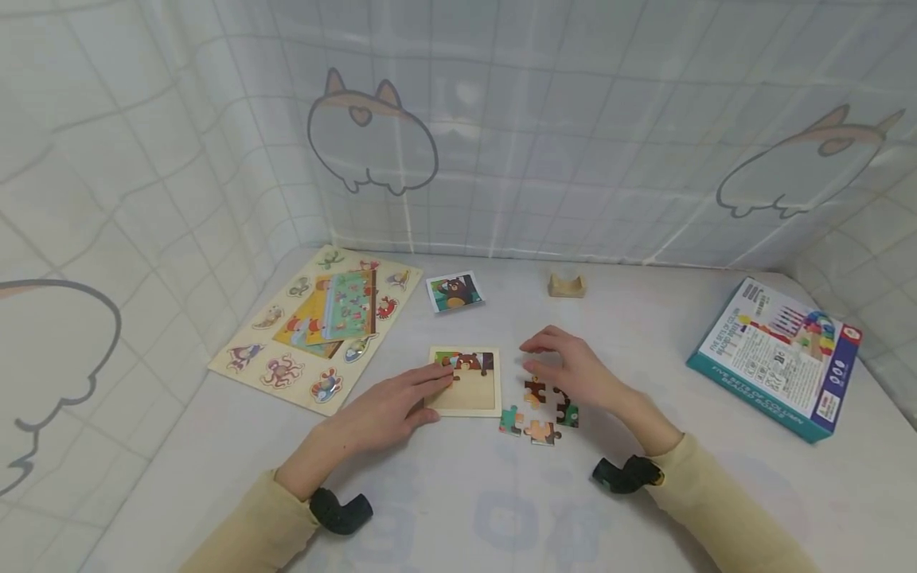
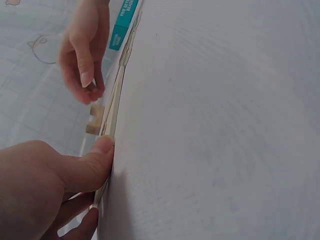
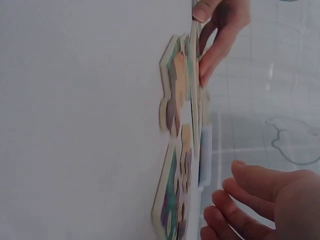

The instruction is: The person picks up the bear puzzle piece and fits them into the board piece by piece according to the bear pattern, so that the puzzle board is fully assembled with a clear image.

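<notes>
My left hand [image 1: 387, 406] holds the left side of a square wooden puzzle tray [image 1: 499, 382], thumb at its near corner and fingers reaching over its inside. Along the tray's far edge lie fitted pieces showing a bear's head [image 1: 469, 361]; bare wood shows below. To the right, my right hand [image 1: 569, 368] hovers with thumb and fingers apart. No piece is plainly visible between them, though a small dark patch shows at its fingertips in the left wrist view. Several loose jigsaw pieces [image 1: 542, 433] lie below that hand, partly hidden by it.
A bear picture card [image 1: 456, 292] lies behind the tray, with a small notched wooden block [image 1: 567, 286] to its right. At left is a sea-animal board [image 1: 247, 380] with other puzzle boards [image 1: 351, 305] on top. A teal and white box [image 1: 777, 358] lies at right.
</notes>
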### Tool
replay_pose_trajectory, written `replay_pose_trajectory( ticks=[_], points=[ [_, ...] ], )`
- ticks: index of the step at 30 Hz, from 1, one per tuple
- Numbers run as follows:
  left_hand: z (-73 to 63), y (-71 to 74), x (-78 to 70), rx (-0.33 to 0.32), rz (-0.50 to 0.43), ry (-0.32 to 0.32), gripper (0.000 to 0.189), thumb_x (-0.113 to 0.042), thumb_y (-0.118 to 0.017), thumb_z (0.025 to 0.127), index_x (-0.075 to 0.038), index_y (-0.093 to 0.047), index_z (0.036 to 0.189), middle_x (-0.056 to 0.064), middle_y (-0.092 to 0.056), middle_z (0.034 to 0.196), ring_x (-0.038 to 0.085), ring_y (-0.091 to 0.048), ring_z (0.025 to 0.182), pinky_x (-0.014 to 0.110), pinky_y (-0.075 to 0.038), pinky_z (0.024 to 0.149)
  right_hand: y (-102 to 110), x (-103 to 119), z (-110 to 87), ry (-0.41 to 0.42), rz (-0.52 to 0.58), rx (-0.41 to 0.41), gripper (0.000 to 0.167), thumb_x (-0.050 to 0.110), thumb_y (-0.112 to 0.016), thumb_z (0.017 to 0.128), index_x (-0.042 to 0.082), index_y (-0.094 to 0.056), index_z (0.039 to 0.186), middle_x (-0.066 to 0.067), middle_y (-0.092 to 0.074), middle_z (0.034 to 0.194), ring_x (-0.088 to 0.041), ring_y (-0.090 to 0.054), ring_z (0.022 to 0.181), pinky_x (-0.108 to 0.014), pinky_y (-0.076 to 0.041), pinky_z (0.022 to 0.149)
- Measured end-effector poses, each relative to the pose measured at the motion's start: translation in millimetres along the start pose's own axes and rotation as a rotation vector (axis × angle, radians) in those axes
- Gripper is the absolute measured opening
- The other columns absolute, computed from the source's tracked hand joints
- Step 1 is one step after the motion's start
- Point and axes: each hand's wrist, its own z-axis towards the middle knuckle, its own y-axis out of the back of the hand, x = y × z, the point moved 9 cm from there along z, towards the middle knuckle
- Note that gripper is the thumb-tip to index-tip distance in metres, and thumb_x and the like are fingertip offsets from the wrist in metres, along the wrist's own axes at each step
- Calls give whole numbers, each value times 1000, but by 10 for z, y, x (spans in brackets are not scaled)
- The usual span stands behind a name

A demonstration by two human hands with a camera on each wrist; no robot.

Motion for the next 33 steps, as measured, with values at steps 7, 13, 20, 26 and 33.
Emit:
replay_pose_trajectory(
  ticks=[7, 13, 20, 26, 33],
  points=[
    [-2, -9, 1, 7, 2, 5, 57, -33, -60, 101, -13, -44, 152, -2, -35, 161, 22, -32, 149, 43, -34, 119, 109, -181, -127, 8, -19, -35, 26, 15, -72, 92, 5, -70, 117, -6, -66, 111, -26, -64, 111, -49, -53, 96],
    [-5, -11, 8, 10, 9, 7, 57, -33, -60, 101, -13, -44, 152, -2, -35, 162, 22, -31, 150, 43, -35, 119, 104, -280, -180, 1, -39, -44, 25, 16, -75, 91, 9, -71, 115, -1, -67, 113, -23, -60, 113, -48, -49, 101],
    [-20, -1, 5, 3, 13, 0, 57, -33, -59, 101, -13, -44, 152, -1, -35, 162, 22, -32, 149, 43, -36, 118, 54, -298, -200, 3, -31, -10, 23, 22, -79, 87, 15, -72, 109, 1, -64, 116, -22, -56, 113, -49, -48, 100],
    [-11, -17, 11, 1, 8, -5, 57, -33, -59, 101, -14, -43, 153, -2, -34, 162, 21, -31, 150, 42, -34, 119, 12, -287, -216, 20, -57, 37, 26, 28, -84, 82, 19, -73, 103, 2, -60, 117, -21, -53, 113, -46, -47, 96],
    [-4, -16, 0, -1, 7, -6, 57, -33, -59, 101, -14, -43, 153, -3, -34, 162, 21, -32, 149, 42, -34, 119, -22, -294, -218, 33, -38, 58, 25, 31, -88, 77, 22, -72, 95, 1, -58, 118, -22, -49, 113, -46, -46, 95]
  ],
)
